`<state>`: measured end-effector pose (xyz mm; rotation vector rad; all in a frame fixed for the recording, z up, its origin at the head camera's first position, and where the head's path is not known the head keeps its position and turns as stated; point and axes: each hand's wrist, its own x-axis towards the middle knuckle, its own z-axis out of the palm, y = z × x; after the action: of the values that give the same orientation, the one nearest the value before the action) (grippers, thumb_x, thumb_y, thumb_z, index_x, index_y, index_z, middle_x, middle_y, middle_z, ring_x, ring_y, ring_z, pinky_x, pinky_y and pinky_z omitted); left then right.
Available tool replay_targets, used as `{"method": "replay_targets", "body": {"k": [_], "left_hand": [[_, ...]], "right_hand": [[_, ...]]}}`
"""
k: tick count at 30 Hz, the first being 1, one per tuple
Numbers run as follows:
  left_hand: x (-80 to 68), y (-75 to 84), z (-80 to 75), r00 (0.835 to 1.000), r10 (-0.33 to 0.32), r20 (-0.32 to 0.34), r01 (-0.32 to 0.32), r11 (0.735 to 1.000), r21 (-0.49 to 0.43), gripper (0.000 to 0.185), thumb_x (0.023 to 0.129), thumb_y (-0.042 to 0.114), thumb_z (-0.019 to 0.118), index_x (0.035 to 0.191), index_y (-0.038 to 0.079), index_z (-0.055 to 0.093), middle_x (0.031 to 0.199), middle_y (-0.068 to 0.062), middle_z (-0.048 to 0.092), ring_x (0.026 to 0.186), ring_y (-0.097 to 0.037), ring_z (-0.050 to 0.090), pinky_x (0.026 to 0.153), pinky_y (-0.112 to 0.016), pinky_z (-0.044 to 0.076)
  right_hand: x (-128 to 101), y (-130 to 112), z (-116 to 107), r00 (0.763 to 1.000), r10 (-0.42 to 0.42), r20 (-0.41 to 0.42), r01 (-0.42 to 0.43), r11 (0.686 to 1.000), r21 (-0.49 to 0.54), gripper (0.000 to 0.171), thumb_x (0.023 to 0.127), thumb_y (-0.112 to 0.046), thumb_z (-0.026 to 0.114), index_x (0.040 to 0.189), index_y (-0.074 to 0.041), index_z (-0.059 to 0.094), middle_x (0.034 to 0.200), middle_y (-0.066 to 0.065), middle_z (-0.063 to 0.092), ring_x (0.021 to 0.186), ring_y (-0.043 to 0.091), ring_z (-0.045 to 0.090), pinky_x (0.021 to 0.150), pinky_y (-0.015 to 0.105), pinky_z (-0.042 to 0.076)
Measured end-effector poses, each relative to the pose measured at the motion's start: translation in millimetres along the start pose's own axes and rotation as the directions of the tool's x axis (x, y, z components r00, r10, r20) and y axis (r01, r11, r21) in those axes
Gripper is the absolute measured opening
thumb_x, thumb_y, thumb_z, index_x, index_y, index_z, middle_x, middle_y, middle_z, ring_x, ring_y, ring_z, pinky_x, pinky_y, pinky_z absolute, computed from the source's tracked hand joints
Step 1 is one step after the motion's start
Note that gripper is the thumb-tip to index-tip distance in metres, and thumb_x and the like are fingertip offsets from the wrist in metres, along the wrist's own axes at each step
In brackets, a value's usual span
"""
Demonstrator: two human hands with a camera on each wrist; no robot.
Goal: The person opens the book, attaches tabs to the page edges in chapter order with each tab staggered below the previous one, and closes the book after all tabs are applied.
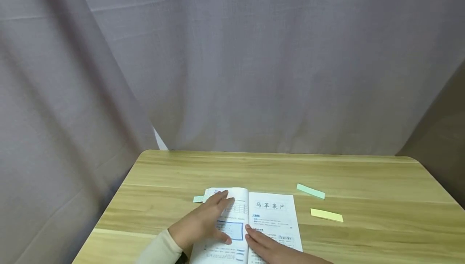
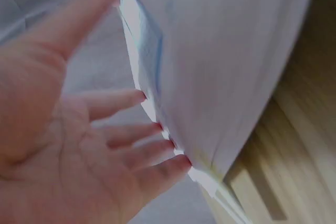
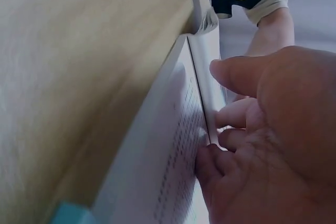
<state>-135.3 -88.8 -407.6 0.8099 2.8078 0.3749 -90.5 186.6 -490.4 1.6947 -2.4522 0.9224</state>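
Note:
An open book (image 1: 271, 206) with printed pages lies on the table. Its right page bears a row of large Chinese characters, and its left page has a table and a blue-framed box. My left hand (image 1: 205, 220) is over the left page with thumb and fingers spread; in the left wrist view its fingertips (image 2: 181, 162) meet the page. Across the lower right page lies my right hand (image 1: 270, 248), its fingertips by the spine. The right wrist view shows those fingers against the book near the fold. A pale green paper strip (image 1: 198, 199) sticks out from the left page's edge.
To the right of the book, a loose green strip (image 1: 311, 191) and a yellow strip (image 1: 326, 215) lie on the wooden table (image 1: 381, 187). Grey curtain (image 1: 254, 74) hangs behind the table and along its left side.

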Motion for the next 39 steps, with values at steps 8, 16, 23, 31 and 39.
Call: {"method": "replay_targets", "body": {"k": [8, 16, 23, 31, 39], "left_hand": [[1.8, 9.5, -0.8, 0.979, 0.066, 0.191, -0.078, 0.995, 0.055, 0.134, 0.067, 0.064, 0.088, 0.168, 0.006, 0.022, 0.176, -0.013, 0.011, 0.163, -0.032, 0.012, 0.127, -0.052, 0.025], [1.3, 6.7, -0.5, 0.958, 0.108, 0.265, -0.119, 0.993, 0.026, 0.129, 0.078, 0.064, 0.083, 0.169, 0.006, 0.012, 0.177, -0.016, 0.004, 0.163, -0.032, 0.007, 0.126, -0.056, 0.026], [2.7, 14.2, -3.3, 0.947, 0.094, 0.308, -0.110, 0.993, 0.035, 0.113, 0.089, 0.059, 0.076, 0.169, 0.006, 0.018, 0.176, -0.019, 0.008, 0.163, -0.034, 0.011, 0.124, -0.059, 0.030], [1.2, 29.0, -3.2, 0.975, 0.020, 0.223, -0.058, 0.985, 0.165, 0.098, 0.083, 0.053, 0.082, 0.160, 0.007, 0.043, 0.167, -0.019, 0.036, 0.154, -0.032, 0.038, 0.118, -0.040, 0.043], [5.5, 32.1, -2.2, 0.981, -0.033, 0.192, -0.003, 0.983, 0.185, 0.102, 0.072, 0.056, 0.089, 0.155, 0.009, 0.053, 0.163, -0.016, 0.045, 0.151, -0.027, 0.045, 0.117, -0.038, 0.045]], "right_hand": [[-9, 5, -18, 0.979, 0.191, 0.065, -0.186, 0.980, -0.076, 0.067, 0.109, -0.040, 0.056, 0.159, 0.001, 0.040, 0.161, 0.033, 0.038, 0.152, 0.044, 0.036, 0.109, 0.051, 0.052], [-12, 1, -54, 0.857, 0.514, 0.034, -0.509, 0.856, -0.086, 0.071, 0.104, -0.042, 0.065, 0.158, -0.001, 0.045, 0.168, 0.025, 0.032, 0.152, 0.053, 0.029, 0.113, 0.070, 0.037], [-2, 20, -74, 0.745, 0.665, -0.037, -0.667, 0.745, -0.032, 0.093, 0.087, -0.041, 0.085, 0.154, 0.009, 0.044, 0.163, 0.031, 0.035, 0.153, 0.055, 0.025, 0.118, 0.072, 0.029], [7, 34, -80, 0.735, 0.671, -0.097, -0.678, 0.720, -0.151, 0.110, 0.068, -0.051, 0.093, 0.149, 0.009, 0.051, 0.133, 0.007, 0.051, 0.115, 0.022, 0.050, 0.098, 0.046, 0.050], [4, 35, -77, 0.744, 0.659, -0.115, -0.665, 0.712, -0.224, 0.110, 0.068, -0.057, 0.090, 0.151, 0.005, 0.053, 0.143, 0.014, 0.051, 0.127, 0.032, 0.051, 0.107, 0.055, 0.047]]}}
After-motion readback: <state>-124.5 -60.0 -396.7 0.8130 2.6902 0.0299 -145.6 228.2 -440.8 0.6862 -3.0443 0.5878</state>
